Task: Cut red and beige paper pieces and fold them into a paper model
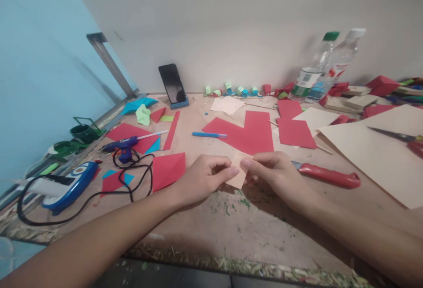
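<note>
Between my two hands is a small cream-coloured piece of paper (238, 177), held up just above the table. My left hand (206, 175) pinches its left side with thumb and forefinger. On its right side the thumb and fingers of my right hand (276, 171) are closed on it; some of those fingertips are hidden behind the paper. Red paper sheets (257, 131) lie just beyond my hands, with a blue pen (209, 135) across one of them. A red-handled knife (330, 175) lies right of my right hand, its blade partly hidden by that hand.
To the left are a glue gun (124, 147) with a looping black cable, a blue-and-white power strip (71, 186) and red paper (169, 171). A phone (172, 84) stands at the back. Plastic bottles (309, 78), a large cream sheet (380, 155) and scissors (396, 135) are on the right.
</note>
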`<control>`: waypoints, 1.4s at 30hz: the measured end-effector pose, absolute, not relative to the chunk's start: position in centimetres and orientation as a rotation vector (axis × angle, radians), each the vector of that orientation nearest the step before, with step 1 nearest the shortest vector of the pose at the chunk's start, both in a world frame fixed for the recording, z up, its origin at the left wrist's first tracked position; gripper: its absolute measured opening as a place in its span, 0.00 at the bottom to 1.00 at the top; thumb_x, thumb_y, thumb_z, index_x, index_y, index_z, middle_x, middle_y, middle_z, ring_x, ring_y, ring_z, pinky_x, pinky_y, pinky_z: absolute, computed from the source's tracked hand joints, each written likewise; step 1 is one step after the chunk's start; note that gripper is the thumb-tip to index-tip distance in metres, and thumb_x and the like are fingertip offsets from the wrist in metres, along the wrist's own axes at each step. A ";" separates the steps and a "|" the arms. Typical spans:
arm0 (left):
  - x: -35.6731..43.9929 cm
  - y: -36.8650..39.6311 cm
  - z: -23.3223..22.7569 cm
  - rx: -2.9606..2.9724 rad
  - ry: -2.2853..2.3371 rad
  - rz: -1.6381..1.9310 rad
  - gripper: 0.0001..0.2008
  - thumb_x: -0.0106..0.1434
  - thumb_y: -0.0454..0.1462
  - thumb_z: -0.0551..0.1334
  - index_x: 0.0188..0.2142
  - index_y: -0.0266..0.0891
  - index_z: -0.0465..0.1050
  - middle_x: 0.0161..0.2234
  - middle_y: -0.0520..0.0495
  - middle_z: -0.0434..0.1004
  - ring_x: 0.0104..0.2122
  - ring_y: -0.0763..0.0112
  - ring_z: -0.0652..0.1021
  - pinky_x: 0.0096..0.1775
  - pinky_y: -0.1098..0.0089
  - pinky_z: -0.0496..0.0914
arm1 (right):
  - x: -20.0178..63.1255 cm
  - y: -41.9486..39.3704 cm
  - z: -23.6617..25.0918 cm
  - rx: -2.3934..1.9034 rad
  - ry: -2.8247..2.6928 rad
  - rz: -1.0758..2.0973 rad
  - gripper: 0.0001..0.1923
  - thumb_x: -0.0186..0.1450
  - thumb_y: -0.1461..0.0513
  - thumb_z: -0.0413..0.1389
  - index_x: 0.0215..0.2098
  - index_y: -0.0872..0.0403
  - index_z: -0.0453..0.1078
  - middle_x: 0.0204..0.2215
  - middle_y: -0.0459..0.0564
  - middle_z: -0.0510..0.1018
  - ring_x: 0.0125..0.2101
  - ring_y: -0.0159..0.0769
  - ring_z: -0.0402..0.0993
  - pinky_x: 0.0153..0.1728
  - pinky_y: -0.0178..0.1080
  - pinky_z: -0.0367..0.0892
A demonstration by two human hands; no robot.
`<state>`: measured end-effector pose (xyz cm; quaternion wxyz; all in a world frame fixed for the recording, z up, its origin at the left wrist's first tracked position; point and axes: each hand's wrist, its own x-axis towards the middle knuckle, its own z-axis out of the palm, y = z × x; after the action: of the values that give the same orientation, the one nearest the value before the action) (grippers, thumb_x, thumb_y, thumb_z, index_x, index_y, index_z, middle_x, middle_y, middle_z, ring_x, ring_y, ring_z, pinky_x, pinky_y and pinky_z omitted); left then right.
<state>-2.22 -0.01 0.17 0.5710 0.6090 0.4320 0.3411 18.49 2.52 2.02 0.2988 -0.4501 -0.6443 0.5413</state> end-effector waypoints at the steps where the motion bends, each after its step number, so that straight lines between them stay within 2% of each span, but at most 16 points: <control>1: -2.2 0.0 0.1 1.400 0.996 0.807 0.20 0.70 0.48 0.63 0.27 0.37 0.68 0.26 0.55 0.61 0.28 0.75 0.67 0.35 0.70 0.76 | 18.5 2.6 2.0 -1.194 -1.717 1.441 0.25 0.63 0.43 0.65 0.21 0.54 0.77 0.20 0.48 0.79 0.24 0.34 0.72 0.30 0.36 0.67; 6: -2.5 0.0 0.0 1.522 1.059 0.833 0.20 0.72 0.48 0.62 0.27 0.37 0.70 0.23 0.55 0.65 0.25 0.76 0.68 0.29 0.74 0.67 | 18.5 2.7 2.0 -1.209 -1.739 1.506 0.23 0.60 0.44 0.68 0.23 0.55 0.78 0.21 0.49 0.79 0.24 0.33 0.72 0.28 0.35 0.65; 11: -2.6 0.0 0.5 1.598 1.080 0.854 0.19 0.73 0.46 0.61 0.28 0.37 0.70 0.23 0.56 0.66 0.25 0.76 0.67 0.28 0.74 0.60 | 18.7 2.7 1.9 -1.217 -1.822 1.408 0.23 0.64 0.47 0.64 0.21 0.55 0.77 0.20 0.49 0.78 0.23 0.33 0.68 0.27 0.36 0.62; 17: -2.4 0.2 0.7 1.611 1.075 0.875 0.18 0.73 0.44 0.61 0.27 0.37 0.70 0.23 0.55 0.67 0.25 0.75 0.68 0.30 0.73 0.61 | 18.7 2.5 1.9 -1.225 -1.807 1.407 0.25 0.64 0.45 0.62 0.21 0.54 0.73 0.20 0.48 0.77 0.23 0.33 0.67 0.26 0.36 0.60; 25: -2.5 0.1 0.4 1.562 1.026 0.835 0.18 0.72 0.45 0.62 0.28 0.38 0.70 0.23 0.55 0.68 0.25 0.75 0.68 0.29 0.72 0.60 | 18.7 2.4 1.9 -1.209 -1.814 1.400 0.27 0.64 0.43 0.61 0.18 0.53 0.67 0.18 0.44 0.67 0.22 0.31 0.59 0.23 0.36 0.54; 29: -2.6 0.1 0.3 1.542 1.008 0.825 0.17 0.72 0.45 0.62 0.29 0.38 0.70 0.25 0.54 0.69 0.27 0.74 0.70 0.31 0.72 0.62 | 18.5 2.4 2.1 -1.197 -1.772 1.439 0.25 0.63 0.44 0.62 0.20 0.53 0.70 0.18 0.44 0.69 0.21 0.30 0.59 0.22 0.36 0.53; 31: -2.6 0.1 0.4 1.561 1.012 0.808 0.18 0.72 0.44 0.61 0.28 0.37 0.69 0.25 0.54 0.68 0.27 0.74 0.69 0.31 0.71 0.62 | 18.5 2.4 2.1 -1.185 -1.748 1.439 0.24 0.64 0.45 0.62 0.20 0.53 0.70 0.19 0.44 0.69 0.22 0.30 0.60 0.23 0.36 0.54; 36: -2.6 0.1 0.5 1.575 1.006 0.794 0.18 0.71 0.44 0.63 0.27 0.37 0.66 0.25 0.55 0.63 0.27 0.75 0.65 0.30 0.72 0.59 | 18.4 2.3 2.3 -1.183 -1.800 1.383 0.26 0.65 0.46 0.61 0.18 0.52 0.63 0.18 0.42 0.61 0.21 0.30 0.54 0.23 0.36 0.52; 42: -2.4 0.1 0.1 1.441 0.972 0.881 0.16 0.71 0.47 0.64 0.33 0.37 0.70 0.27 0.54 0.68 0.27 0.75 0.70 0.30 0.73 0.64 | 18.3 2.3 2.3 -1.165 -1.765 1.437 0.25 0.62 0.44 0.65 0.21 0.53 0.72 0.19 0.45 0.71 0.22 0.31 0.62 0.25 0.36 0.58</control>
<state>-2.44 0.14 0.10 0.5617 0.6120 0.4125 0.3739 18.30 2.27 2.28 0.2882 -0.4363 -0.6610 0.5382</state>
